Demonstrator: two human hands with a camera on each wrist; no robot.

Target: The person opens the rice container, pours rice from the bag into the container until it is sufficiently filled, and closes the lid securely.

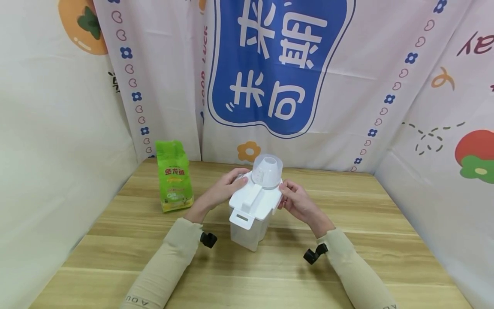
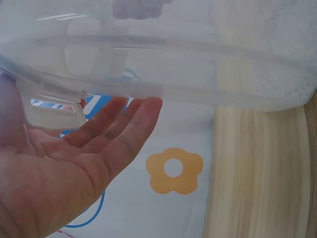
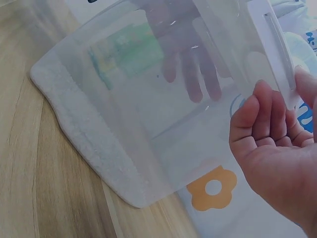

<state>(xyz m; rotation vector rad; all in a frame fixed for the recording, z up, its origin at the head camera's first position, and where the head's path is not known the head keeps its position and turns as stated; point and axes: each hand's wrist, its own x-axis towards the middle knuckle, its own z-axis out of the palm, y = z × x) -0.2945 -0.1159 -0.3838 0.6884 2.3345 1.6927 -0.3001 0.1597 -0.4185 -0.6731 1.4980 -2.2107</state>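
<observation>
A translucent storage container (image 1: 247, 234) stands upright on the table, with white grains (image 3: 94, 124) at its bottom. Its white lid (image 1: 259, 201) carries a clear measuring cup (image 1: 267, 171). At the lid's left edge is my left hand (image 1: 224, 189), thumb on top; in the left wrist view its fingers (image 2: 131, 131) stretch out with the tips against the container's wall. On the opposite side my right hand (image 1: 301, 204) pinches the lid's side clip (image 3: 280, 54) between thumb and curled fingers (image 3: 265, 114). A slotted tab (image 1: 242, 219) juts from the lid's front.
To the left, a green packet (image 1: 174, 178) stands on the wooden table (image 1: 332, 274). Printed cloth (image 1: 170, 64) hangs behind the table and along both sides. Each wrist wears a black camera mount (image 1: 315, 254).
</observation>
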